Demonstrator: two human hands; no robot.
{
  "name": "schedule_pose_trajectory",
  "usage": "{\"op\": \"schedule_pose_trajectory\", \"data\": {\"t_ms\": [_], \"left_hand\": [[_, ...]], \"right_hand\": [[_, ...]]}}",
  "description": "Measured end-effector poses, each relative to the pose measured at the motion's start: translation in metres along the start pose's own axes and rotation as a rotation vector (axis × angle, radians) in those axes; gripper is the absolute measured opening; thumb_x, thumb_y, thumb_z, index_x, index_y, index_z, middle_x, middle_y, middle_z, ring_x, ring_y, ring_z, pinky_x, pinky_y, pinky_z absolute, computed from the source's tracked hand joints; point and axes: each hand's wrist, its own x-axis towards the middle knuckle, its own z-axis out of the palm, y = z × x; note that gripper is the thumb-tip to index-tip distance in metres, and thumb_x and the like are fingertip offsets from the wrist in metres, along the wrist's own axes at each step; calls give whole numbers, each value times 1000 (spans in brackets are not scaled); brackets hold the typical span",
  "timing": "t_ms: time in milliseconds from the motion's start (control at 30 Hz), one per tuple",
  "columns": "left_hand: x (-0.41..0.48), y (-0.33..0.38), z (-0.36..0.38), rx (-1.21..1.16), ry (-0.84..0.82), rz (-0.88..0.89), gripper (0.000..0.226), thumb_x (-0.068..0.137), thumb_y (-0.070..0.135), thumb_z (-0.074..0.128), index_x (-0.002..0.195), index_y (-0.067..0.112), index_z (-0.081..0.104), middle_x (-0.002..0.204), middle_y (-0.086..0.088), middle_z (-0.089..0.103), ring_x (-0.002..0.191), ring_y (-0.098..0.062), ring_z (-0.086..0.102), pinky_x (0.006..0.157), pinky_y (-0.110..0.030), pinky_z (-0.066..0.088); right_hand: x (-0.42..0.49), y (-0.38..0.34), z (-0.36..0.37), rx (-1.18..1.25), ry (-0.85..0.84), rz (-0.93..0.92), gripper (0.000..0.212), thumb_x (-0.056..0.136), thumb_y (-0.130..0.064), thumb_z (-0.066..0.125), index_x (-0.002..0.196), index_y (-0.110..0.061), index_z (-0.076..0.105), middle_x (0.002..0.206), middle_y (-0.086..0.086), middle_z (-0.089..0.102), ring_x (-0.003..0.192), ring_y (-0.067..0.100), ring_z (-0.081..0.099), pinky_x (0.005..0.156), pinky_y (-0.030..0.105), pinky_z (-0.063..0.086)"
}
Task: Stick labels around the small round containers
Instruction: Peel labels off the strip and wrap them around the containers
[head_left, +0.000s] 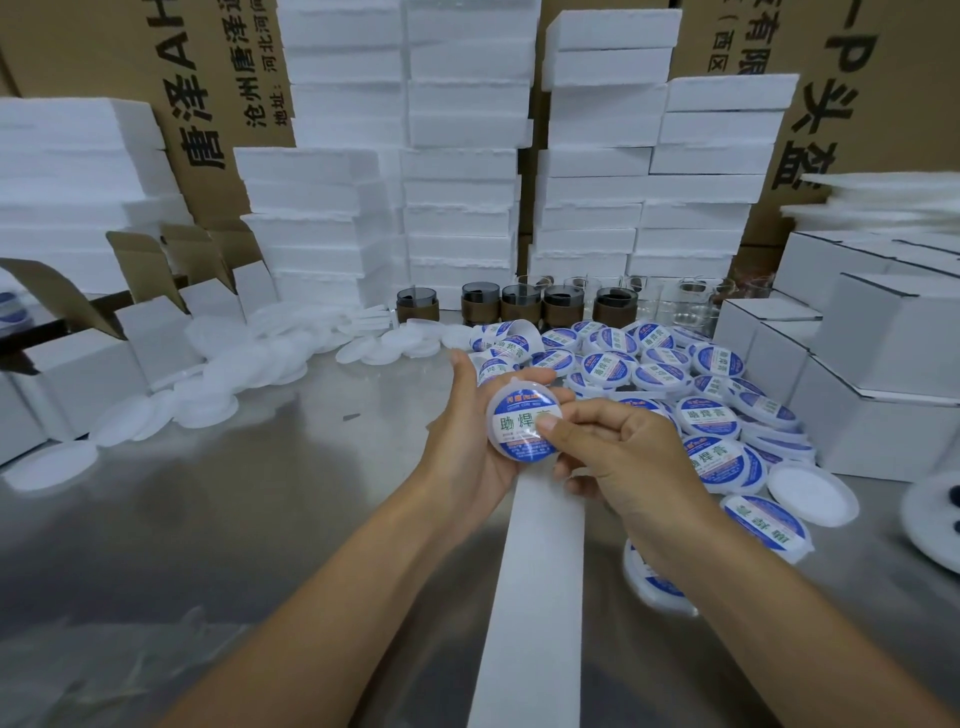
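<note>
Left grip (467, 421): clamping on the round container (524, 410), fingers curling round its rim from behind and holding it up off the tabletop, face towards the camera.
Right grip (623, 452): also closing on that container, its thumb (550, 425) pressing flat on the label while the other fingers are curling under the lower edge.
Label (511, 423): round, blue-bordered with a white band of green characters, sitting on the container's face and partly hiding under the thumb.
Backing strip (540, 571): long and white, running from just beneath the two grips down towards the camera; whether a finger is pinching it, I cannot tell.
Tabletop (260, 519): shiny metal, reflecting the light and carrying everything else.
Labelled containers (675, 374): lying in a loose heap just right of the grips, many overlapping.
Plain white lids (223, 374): spreading in a scattered row to the left, well apart from the heap.
Dark cups (519, 304): standing in a row behind the heap.
White boxes (883, 364): stacking up at the right edge.
Foam blocks (457, 156): rising in tall stacks at the back, in front of brown cartons (208, 78).
</note>
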Motion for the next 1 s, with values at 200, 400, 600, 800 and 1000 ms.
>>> {"op": "schedule_pose_trajectory", "data": {"t_ms": [200, 400, 600, 800, 1000], "left_hand": [[-1, 0, 0, -2, -28, -1, 77, 88, 63, 17, 82, 9, 71, 83, -12, 73, 80, -20, 71, 75, -31, 57], [-7, 1, 6, 84, -51, 40, 34, 75, 31, 56, 96, 5, 63, 82, -9, 70, 77, -18, 68, 71, -26, 56], [-12, 4, 8, 64, -106, 44, 40, 61, -2, 47, 97, 2, 63, 84, -12, 70, 77, -19, 68, 72, -28, 56], [-11, 3, 8, 59, -81, 29, 42, 77, -10, 28, 97, 2, 63, 84, -13, 70, 77, -20, 69, 72, -29, 57], [-10, 2, 8, 61, -59, 20, 41, 78, -10, 30, 96, 3, 64, 86, -13, 71, 81, -21, 69, 73, -29, 57]], "right_hand": [[1, -2, -3, 2, -14, 63, 12, 75, -22, 73, 83, -14, 70, 61, -4, 67, 50, 2, 55, 51, 20, 47], [0, -2, -3, 34, -21, 81, 9, 77, -21, 72, 83, -13, 71, 62, -3, 66, 51, 4, 54, 49, 19, 46], [1, -2, -4, 17, -10, 102, 7, 78, -22, 72, 81, -15, 71, 65, -1, 68, 52, 4, 56, 50, 21, 47], [1, -1, -3, 31, -8, 114, 7, 77, -21, 72, 80, -14, 70, 62, 0, 66, 51, 5, 55, 48, 20, 46], [2, 0, -3, 12, 29, 104, 9, 77, -21, 73, 81, -14, 71, 66, 3, 68, 51, 4, 55, 49, 20, 47]]}}
